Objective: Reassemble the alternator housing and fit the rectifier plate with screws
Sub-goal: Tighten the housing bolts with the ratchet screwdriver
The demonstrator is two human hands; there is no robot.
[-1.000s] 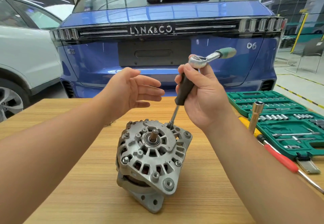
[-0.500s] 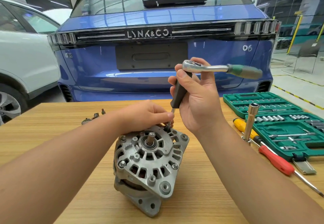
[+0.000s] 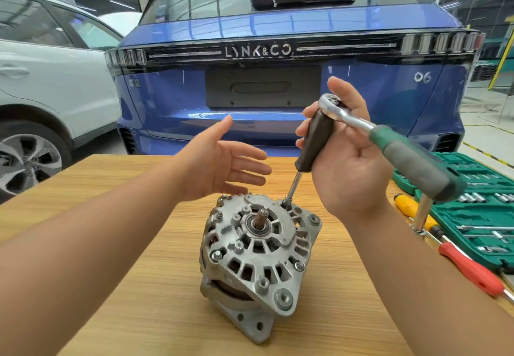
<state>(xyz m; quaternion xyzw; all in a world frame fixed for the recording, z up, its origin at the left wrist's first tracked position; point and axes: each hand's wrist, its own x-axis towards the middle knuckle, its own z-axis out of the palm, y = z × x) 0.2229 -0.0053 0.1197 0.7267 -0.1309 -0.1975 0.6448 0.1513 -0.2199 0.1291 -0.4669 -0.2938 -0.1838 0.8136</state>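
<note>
Alternator [image 3: 258, 255] stands mid-worktop [image 3: 139, 314] | your right hand [image 3: 347, 160] grips driver [image 3: 314, 144] and ratchet [image 3: 389, 141], bit on a rim screw | left hand [image 3: 222, 158] open, hovering | likely heavy, rigid, ribbed: steady it by the housing rim.

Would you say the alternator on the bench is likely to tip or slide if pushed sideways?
The alternator looks like cast metal, so probably heavy and unlikely to slide easily. It stands tilted on a mounting lug on the table, with neither hand steadying it, so it might rock.
</note>
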